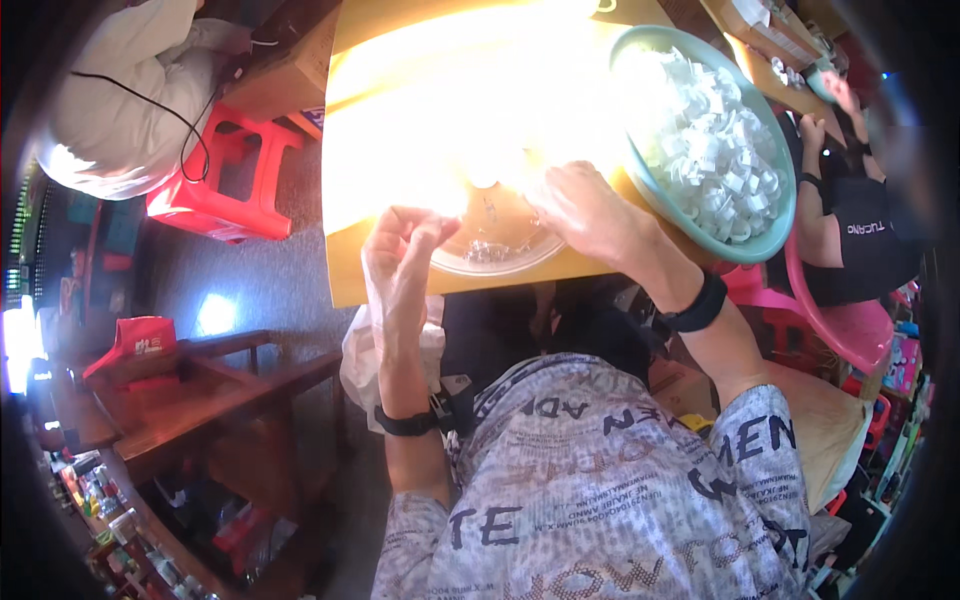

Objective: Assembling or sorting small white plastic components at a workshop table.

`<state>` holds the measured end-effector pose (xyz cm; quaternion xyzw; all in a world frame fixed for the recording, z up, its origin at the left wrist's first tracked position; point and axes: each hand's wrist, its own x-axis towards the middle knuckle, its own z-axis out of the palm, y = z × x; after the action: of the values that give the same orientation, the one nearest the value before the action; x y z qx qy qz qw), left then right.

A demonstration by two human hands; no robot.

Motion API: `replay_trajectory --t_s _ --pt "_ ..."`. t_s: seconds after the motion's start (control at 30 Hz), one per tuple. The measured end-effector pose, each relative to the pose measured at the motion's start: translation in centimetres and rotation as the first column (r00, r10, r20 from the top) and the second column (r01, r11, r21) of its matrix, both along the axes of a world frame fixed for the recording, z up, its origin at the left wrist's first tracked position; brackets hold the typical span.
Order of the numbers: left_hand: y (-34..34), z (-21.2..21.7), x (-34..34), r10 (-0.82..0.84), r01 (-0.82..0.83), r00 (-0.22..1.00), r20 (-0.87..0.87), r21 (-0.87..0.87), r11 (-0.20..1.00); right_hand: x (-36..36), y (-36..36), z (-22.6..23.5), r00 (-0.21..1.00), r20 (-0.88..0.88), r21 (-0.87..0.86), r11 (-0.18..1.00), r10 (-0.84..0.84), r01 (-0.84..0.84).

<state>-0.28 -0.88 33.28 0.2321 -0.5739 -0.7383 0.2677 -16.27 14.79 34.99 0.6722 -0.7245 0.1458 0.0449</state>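
Note:
My left hand [398, 250] is raised over the near left side of a round shallow tray, thumb and fingers pinched together. What it pinches, if anything, is too small to make out. Opposite it, my right hand [588, 212] curls closed above the tray's right side, its fingertips washed out by strong glare. Between the two hands lies the tray [497, 271], with several tiny shiny pieces [488, 250] near its front rim. Bright light hides the tray's far part. A small round pale spot [484, 178] shows in the glare beyond my hands.
A green basin [787, 190] full of small white plastic pieces [725, 150] stands right on the yellow tabletop [350, 285]. A red stool [255, 185] and a person in pale clothes are at the left. Another person sits at the far right. A wooden chair [240, 400] stands lower left.

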Motion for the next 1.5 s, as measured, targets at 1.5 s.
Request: replay_trajectory --t_s 1.5 --pt "5.3 0.0 1.6 -0.094 0.135 0.977 -0.19 0.216 0.967 2.6 1.3 0.2 0.895 0.391 -0.284 0.897 -0.213 0.338"
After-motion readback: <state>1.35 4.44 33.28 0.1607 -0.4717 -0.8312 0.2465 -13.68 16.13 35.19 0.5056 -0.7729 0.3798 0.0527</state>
